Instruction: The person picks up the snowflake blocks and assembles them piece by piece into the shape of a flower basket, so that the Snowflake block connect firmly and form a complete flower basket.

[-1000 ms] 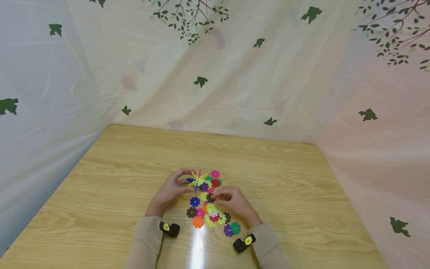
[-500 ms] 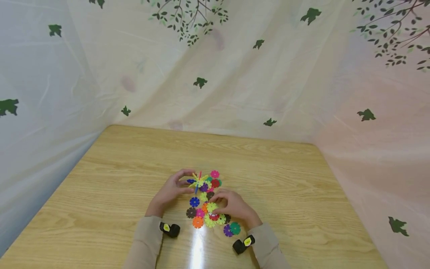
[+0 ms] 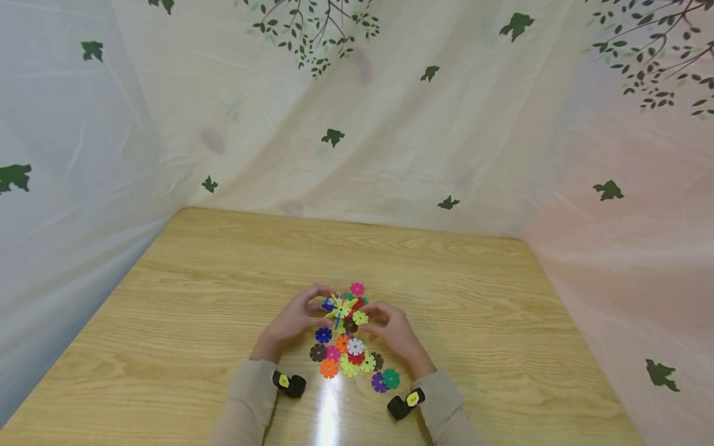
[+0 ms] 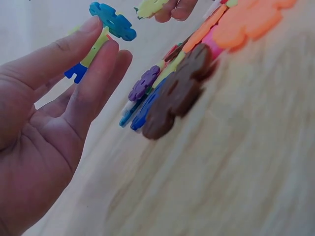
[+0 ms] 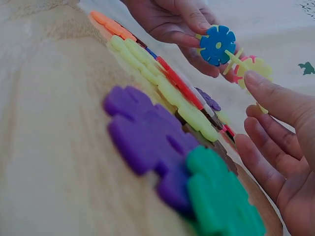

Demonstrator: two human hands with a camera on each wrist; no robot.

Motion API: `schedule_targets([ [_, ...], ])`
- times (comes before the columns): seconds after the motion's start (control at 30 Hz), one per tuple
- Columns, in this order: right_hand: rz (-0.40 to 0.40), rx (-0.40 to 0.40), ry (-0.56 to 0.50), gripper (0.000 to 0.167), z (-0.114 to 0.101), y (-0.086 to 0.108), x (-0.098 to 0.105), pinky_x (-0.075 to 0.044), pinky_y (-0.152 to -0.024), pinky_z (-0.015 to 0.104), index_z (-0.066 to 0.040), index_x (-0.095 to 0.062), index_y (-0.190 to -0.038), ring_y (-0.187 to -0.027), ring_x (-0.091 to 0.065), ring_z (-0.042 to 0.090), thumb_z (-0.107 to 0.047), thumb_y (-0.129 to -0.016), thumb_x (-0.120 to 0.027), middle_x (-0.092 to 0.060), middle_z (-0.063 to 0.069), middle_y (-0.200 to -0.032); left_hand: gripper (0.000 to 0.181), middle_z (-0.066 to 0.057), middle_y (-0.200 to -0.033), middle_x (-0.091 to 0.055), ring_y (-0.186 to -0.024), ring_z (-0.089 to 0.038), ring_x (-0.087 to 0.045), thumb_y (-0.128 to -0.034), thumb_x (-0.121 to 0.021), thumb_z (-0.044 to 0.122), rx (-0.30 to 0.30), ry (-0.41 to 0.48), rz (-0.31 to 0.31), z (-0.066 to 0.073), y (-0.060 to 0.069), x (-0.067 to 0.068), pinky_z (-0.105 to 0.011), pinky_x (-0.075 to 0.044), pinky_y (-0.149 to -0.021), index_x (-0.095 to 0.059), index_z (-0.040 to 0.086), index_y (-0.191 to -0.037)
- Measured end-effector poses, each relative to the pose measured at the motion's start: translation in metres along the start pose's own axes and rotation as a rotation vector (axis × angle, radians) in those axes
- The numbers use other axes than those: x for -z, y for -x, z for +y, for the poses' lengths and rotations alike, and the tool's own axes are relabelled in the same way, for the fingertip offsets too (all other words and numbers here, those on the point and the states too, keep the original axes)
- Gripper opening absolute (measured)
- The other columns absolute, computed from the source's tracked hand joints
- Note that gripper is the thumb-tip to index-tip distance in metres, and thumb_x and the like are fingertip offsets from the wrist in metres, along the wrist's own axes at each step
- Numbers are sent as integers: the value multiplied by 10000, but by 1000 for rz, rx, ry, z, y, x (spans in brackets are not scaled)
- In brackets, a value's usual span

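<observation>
My left hand (image 3: 292, 319) pinches a cluster of joined notched discs (image 3: 341, 309), mostly yellow with blue and pink ones, held above the pile. In the left wrist view a blue disc (image 4: 112, 21) of this cluster stands beside the thumb tip. My right hand (image 3: 395, 331) pinches a single yellow disc (image 3: 360, 318) close to the cluster's right side. From the right wrist view, the yellow disc (image 5: 258, 69) is between thumb and fingers and overlaps the cluster; whether they touch I cannot tell.
Loose flat discs lie under and in front of the hands: orange (image 3: 329, 368), white (image 3: 355, 346), blue (image 3: 323, 335), brown (image 3: 318, 352), purple (image 3: 379, 382) and green (image 3: 391, 378). A patterned cloth (image 3: 390, 167) hangs behind the wooden table (image 3: 474, 297).
My right hand has taken a yellow disc from the pile, uncovering the white one, and lifted it toward the cluster. My left hand has shifted slightly right with the cluster.
</observation>
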State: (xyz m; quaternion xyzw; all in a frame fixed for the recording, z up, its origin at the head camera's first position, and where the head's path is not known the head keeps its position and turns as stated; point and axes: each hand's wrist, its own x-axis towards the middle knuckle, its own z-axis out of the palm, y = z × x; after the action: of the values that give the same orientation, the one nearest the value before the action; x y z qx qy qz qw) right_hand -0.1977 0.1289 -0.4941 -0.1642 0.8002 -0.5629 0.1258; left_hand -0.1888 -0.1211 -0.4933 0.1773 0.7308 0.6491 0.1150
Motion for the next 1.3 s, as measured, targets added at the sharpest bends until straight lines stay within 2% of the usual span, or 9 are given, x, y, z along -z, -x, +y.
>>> schedule_targets([
  [0.07,-7,-18,-24,352,-5,1,1,-586,-649,258,-11,-631,-1178,-933,-633,201,-74,-845,-727,-648,185,-1129,577,-192,-1367,-450,-1142,-337,-592,-831,-716,34,-11,-1,-10,0,-1,-2,-329,-562,-911,-456,41,-1346],
  [0.17,0,-13,-32,338,-8,2,1,-585,-645,250,-8,-641,-1158,-909,-618,160,-69,-839,-733,-646,188,-1113,583,-211,-1366,-450,-1122,-339,-601,-826,-714,25,-25,-10,-19,-1,-2,-3,-329,-562,-907,-450,24,-1345],
  [0.43,64,9,-55,406,12,-6,-1,-597,-658,255,-49,-637,-1190,-861,-635,125,-96,-808,-766,-654,174,-1128,608,-228,-1322,-464,-1131,-361,-592,-830,-723,61,-6,-45,4,-4,-4,-4,-339,-557,-914,-438,1,-1365],
  [0.63,76,39,-129,387,16,-8,0,-613,-660,286,-1,-632,-1184,-822,-643,73,-3,-811,-736,-662,216,-1060,612,-226,-1286,-473,-1119,-350,-601,-829,-731,73,11,-35,9,-4,-6,-7,-339,-558,-913,-438,-4,-1360],
  [0.8,86,73,-117,368,13,-7,0,-614,-647,291,11,-637,-1172,-796,-628,58,21,-815,-723,-646,210,-1006,611,-224,-1279,-482,-1109,-337,-611,-833,-735,92,15,-34,1,-5,-8,-13,-353,-556,-926,-433,-14,-1354],
  [0.9,103,68,-110,359,8,-5,0,-612,-638,292,6,-643,-1169,-775,-619,72,27,-819,-718,-638,205,-1010,599,-229,-1275,-476,-1068,-300,-630,-834,-732,82,30,-13,6,-5,-9,-16,-346,-571,-893,-436,-11,-1347],
  [1.07,116,110,-85,305,7,-4,0,-614,-634,299,9,-659,-1128,-770,-623,65,50,-829,-699,-627,206,-1009,569,-220,-1267,-480,-1010,-236,-641,-824,-734,67,66,9,19,-4,-10,-20,-340,-584,-850,-460,4,-1319],
  [1.3,153,202,-52,222,11,-4,-2,-611,-597,311,38,-680,-1036,-756,-626,38,68,-817,-700,-633,221,-934,579,-242,-1305,-511,-1142,-376,-595,-819,-753,105,111,-15,63,-2,-10,-24,-367,-575,-899,-476,-35,-1308],
])
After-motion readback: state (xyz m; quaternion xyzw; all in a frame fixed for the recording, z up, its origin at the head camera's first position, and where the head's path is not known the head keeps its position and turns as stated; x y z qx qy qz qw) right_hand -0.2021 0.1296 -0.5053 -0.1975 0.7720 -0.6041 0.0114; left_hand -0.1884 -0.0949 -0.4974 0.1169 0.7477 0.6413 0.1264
